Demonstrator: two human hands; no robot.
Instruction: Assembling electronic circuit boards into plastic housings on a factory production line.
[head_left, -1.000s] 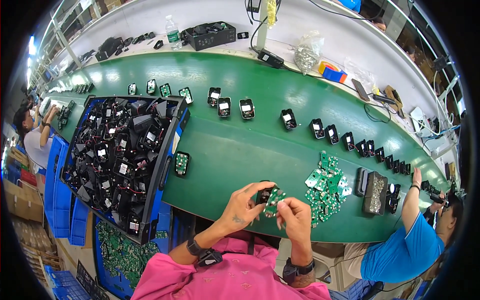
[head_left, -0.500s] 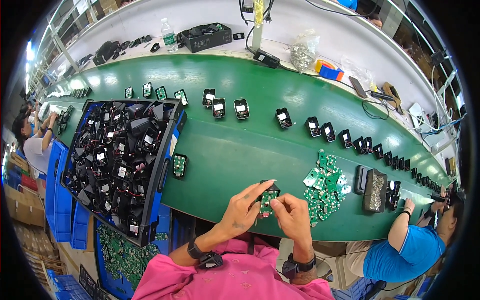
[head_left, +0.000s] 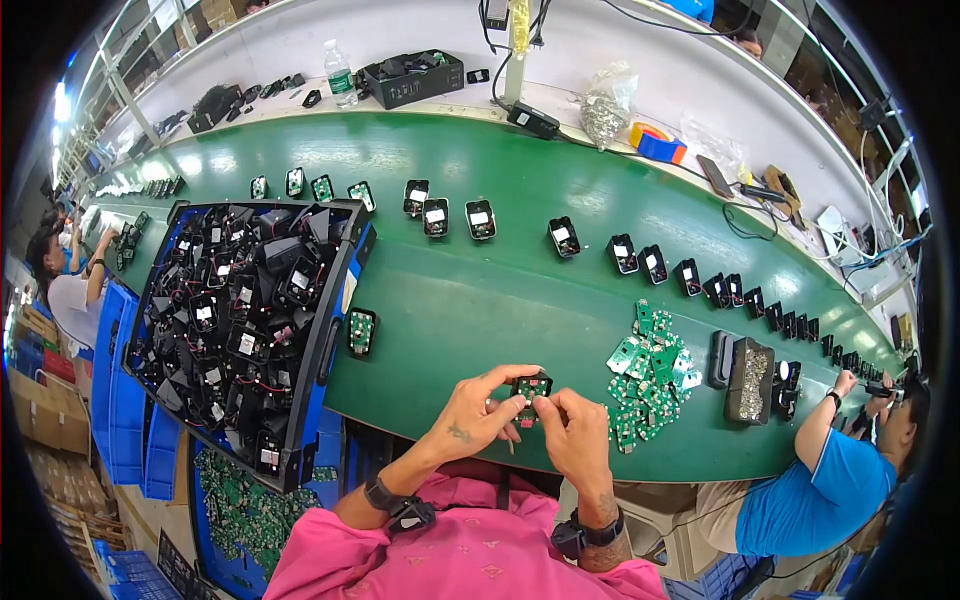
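Between my hands, near the bench's front edge, is a small black housing [head_left: 541, 379] with a green circuit board [head_left: 527, 391] at its open face. My left hand [head_left: 472, 410] grips the housing from the left, with its thumb on the board. My right hand [head_left: 576, 428] is closed, its fingertips pressed against the board's right side; whether it pinches a part there is hidden. Right of my hands lies a loose heap of green circuit boards [head_left: 652, 375]. To the left, one housing with a board in it [head_left: 362, 331] rests on the green bench [head_left: 450, 310].
A blue-edged black crate [head_left: 335, 300] full of black housings stands at left. Housings [head_left: 564, 237] line the bench's far side. Right of the boards is a black tray of small metal parts [head_left: 750, 380]. A person in blue [head_left: 835, 480] works at right; others sit far left.
The housing has tilted in my left hand, and my left thumb has come onto the board. My right hand has shifted slightly down. The person at right has raised an arm.
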